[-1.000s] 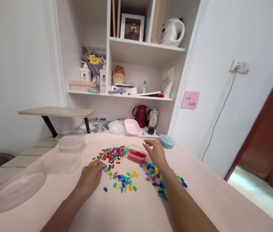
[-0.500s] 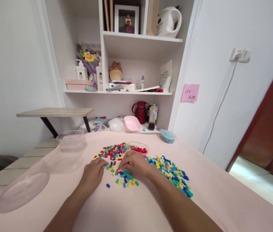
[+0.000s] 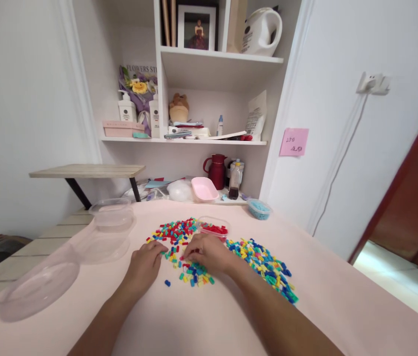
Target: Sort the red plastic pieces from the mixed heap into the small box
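Small toy bricks in red, yellow, green and blue lie in loose heaps on the pink tabletop. My left hand (image 3: 145, 264) rests by the left side of the middle heap (image 3: 197, 274), fingers loosely bent and a green brick at the fingertips. Over that same heap, my right hand (image 3: 206, 251) is closed in a pinch, with a small pinkish-red brick (image 3: 182, 257) at its fingertips. Just behind it stands a clear plastic tub (image 3: 227, 225) holding red bricks (image 3: 214, 229). A mostly red heap (image 3: 179, 230) lies farther back, and a wide mixed heap (image 3: 264, 262) lies to the right.
Clear plastic tubs and lids (image 3: 110, 212) line the table's left side, with a large lid (image 3: 40, 284) nearer me. A tub of light-blue pieces (image 3: 259, 209) sits at the back right. Behind are a pink basin (image 3: 204, 189), a red jug (image 3: 216, 172) and shelves.
The camera view has shifted slightly. Both hands stay in nearly the same places over the bricks, with the right fingertips still at the pinkish-red brick.
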`<state>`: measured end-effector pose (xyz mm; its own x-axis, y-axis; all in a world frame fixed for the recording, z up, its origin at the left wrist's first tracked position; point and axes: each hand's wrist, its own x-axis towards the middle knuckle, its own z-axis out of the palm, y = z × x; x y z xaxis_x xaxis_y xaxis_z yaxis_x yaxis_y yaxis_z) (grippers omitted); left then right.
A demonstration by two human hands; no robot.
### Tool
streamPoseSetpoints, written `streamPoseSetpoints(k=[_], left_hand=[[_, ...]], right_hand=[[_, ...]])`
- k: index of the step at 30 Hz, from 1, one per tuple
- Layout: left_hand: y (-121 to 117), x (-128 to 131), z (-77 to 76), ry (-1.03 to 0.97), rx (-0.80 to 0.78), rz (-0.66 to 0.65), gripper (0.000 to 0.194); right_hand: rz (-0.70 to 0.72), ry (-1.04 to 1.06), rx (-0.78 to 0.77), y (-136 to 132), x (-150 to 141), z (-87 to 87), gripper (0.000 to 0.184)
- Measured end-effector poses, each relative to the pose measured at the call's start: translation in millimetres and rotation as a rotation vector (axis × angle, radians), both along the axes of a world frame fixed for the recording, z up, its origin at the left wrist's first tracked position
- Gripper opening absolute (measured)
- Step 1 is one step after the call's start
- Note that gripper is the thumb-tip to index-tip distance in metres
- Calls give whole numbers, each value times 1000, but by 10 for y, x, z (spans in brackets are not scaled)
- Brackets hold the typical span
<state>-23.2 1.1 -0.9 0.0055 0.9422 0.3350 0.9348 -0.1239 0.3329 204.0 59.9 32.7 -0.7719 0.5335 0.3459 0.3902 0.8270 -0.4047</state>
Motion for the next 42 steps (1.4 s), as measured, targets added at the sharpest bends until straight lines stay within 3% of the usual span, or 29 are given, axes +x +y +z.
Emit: streamPoseSetpoints(k=[3,10,17,23,26,32,36,42], left_hand=[[-3,3,-5,0,-3,0,39],[-22,18,2,-23,-9,-4,38],[-42,30,2,-13,-8,-14,38],[-44,39,-2,-18,-11,-27,36],[-50,48,9,-24,-24,-21,36],[-84,60,13,-57,-24,-13,37],[-86,61,5,-74,-8,-8,36],[-55,41,-14,-64,-7,-15,37]], right_hand=[[38,-56,27,-50,-65,-3,15],[-109,-158,39,17,-21,-73,28],[-129,-163,53,-52,-44,0,14],[-146,-245,186,-98,-136,-17,14],[-168,-136,182,-64,-120,-1,15],[-358,341,139,201,233,149,20],[-504,405,128,304,394,170,24],[-154,106,45,60,118,107,15]])
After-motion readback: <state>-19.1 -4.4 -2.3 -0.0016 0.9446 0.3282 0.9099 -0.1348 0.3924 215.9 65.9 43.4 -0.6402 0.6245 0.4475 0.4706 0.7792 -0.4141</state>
